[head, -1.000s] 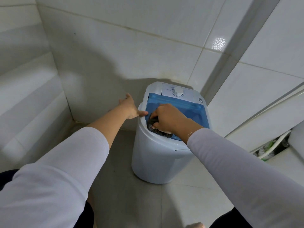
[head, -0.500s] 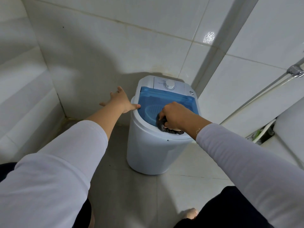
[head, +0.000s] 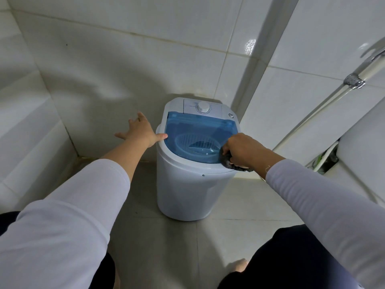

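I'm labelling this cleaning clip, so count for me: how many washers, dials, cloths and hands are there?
washer: 1
dial: 1
cloth: 1
hands: 2, left hand and right hand
Total: 5

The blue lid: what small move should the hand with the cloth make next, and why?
Probably slide the dark cloth leftward across the blue lid. The right hand grips it at the lid's near right edge, most of the lid lies to its left, and the left hand braces the washer.
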`<action>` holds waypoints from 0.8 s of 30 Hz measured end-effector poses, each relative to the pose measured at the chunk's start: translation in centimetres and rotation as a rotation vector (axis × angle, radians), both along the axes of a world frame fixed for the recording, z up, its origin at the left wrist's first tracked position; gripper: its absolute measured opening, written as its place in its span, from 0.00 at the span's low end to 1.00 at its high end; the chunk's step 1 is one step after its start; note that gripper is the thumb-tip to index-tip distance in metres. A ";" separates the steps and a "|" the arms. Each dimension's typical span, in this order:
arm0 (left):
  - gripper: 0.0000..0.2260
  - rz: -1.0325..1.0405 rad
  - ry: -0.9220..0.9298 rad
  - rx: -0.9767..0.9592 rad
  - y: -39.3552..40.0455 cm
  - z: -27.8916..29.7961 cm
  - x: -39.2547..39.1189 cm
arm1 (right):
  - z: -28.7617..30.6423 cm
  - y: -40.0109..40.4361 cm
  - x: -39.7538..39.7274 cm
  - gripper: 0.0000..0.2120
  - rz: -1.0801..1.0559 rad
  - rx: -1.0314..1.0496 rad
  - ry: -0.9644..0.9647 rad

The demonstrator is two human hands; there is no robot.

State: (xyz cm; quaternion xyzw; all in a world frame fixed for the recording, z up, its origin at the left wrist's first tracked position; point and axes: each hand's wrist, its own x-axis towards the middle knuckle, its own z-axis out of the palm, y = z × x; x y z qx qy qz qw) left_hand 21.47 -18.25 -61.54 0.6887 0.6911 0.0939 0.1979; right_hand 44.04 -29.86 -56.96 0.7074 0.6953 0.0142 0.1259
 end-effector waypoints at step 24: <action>0.56 -0.060 -0.187 -0.073 0.1 -2.0 -0.3 | 1.6 3.7 -0.3 0.17 0.182 0.252 0.004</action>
